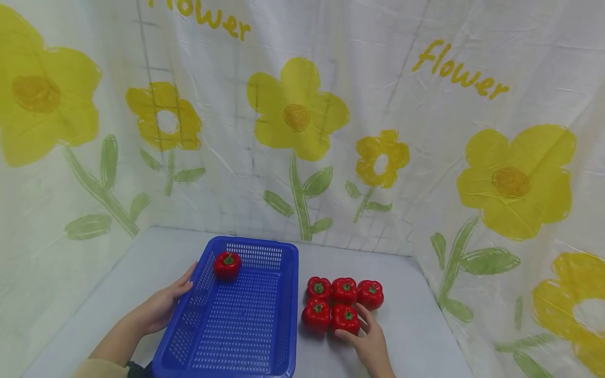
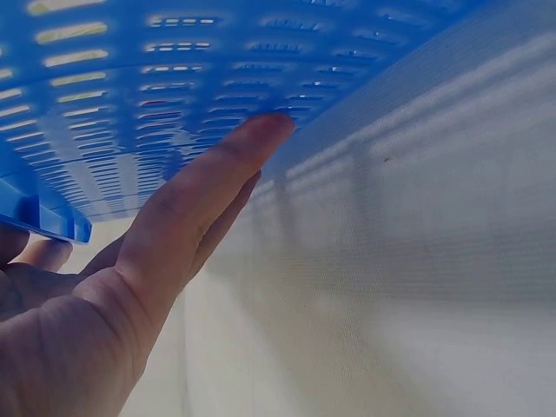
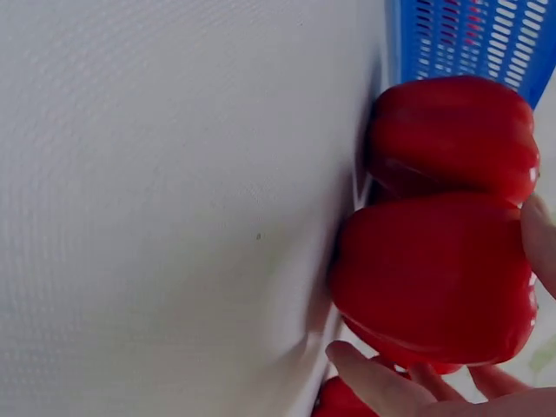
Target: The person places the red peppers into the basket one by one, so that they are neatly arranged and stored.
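On the right, my right hand (image 1: 371, 344) grips a red bell pepper (image 1: 345, 319) with thumb and fingers on opposite sides. This pepper (image 3: 439, 278) stays in the cluster, beside another red bell pepper (image 1: 316, 316) of the front row. Three more stand behind, among them a right-hand one (image 1: 371, 294). My left hand (image 1: 160, 307) rests against the left outer side of a blue plastic basket (image 1: 294, 315), its fingers extended along the slotted wall (image 2: 174, 65). Inside the basket, one red bell pepper (image 1: 227, 266) sits at the back left, green stem up.
The basket stands on a white table (image 1: 411, 325), left of the pepper cluster. Behind the table hangs a white curtain (image 1: 227, 199) printed with yellow flowers.
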